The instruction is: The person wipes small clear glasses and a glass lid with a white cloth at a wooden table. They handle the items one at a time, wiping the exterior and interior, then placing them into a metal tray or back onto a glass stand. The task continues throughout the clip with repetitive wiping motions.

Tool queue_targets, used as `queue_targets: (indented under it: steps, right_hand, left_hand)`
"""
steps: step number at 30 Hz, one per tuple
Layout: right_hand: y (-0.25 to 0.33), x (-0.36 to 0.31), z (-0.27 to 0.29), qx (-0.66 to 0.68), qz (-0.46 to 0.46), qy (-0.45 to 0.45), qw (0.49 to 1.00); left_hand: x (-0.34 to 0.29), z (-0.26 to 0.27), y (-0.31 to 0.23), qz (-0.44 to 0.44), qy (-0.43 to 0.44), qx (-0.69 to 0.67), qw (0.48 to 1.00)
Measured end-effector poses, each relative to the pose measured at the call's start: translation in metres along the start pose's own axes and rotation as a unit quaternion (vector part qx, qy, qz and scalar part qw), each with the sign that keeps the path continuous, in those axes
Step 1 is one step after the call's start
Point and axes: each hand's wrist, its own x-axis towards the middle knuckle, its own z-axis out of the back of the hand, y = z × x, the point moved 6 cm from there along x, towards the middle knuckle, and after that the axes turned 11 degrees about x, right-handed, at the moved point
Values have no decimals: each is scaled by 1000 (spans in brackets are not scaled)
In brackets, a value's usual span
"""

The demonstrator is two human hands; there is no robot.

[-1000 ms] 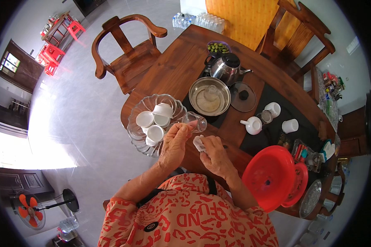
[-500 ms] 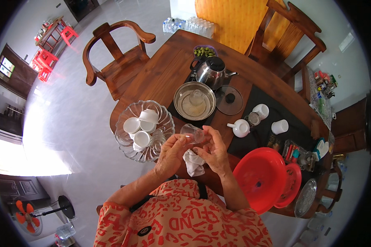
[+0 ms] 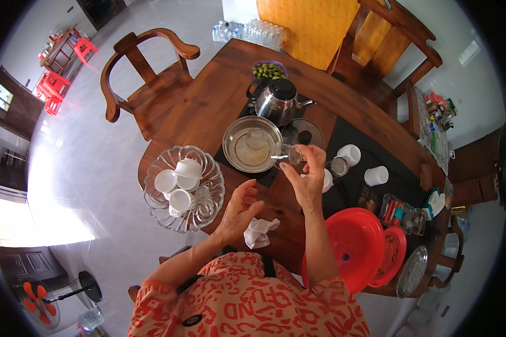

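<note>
My right hand (image 3: 308, 180) pinches a small clear glass cup (image 3: 287, 155) between thumb and fingers. It holds the cup tilted at the right rim of a steel pot (image 3: 226, 147) with water in it; another clear glass (image 3: 257, 138) sits in that pot. Apart from it, my left hand (image 3: 239, 212) hovers with loosely spread fingers and nothing in them. A crumpled white cloth (image 3: 260, 232) lies near the table's front edge, between my forearms. Left of my left hand stands a ribbed glass bowl (image 3: 153, 203) with several white cups (image 3: 180, 200) and clear glassware.
Behind the pot are a steel kettle (image 3: 276, 104), a glass lid (image 3: 314, 132) and a bowl of green fruit (image 3: 269, 71). At right stand white cups (image 3: 376, 176), a glass jar (image 3: 339, 166) and a partly hidden white pot (image 3: 327, 181). A red basin (image 3: 348, 236) sits at the near right.
My right hand has carried the glass cup forward and right, toward the pot. My left hand has let go of it and dropped back. The cloth now lies apart from both hands.
</note>
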Motion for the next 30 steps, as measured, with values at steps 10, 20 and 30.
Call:
queue_targets:
  steps: [10, 20, 30]
  right_hand:
    - [-65, 13, -36, -145, 4, 18, 989]
    - [-77, 13, -61, -255, -53, 71, 963]
    - [-106, 2, -55, -217, -150, 37, 964]
  left_hand:
    - [25, 2, 19, -50, -29, 241, 969]
    - [34, 5, 15, -48, -19, 254, 966]
    - [38, 6, 15, -48, -13, 228, 972]
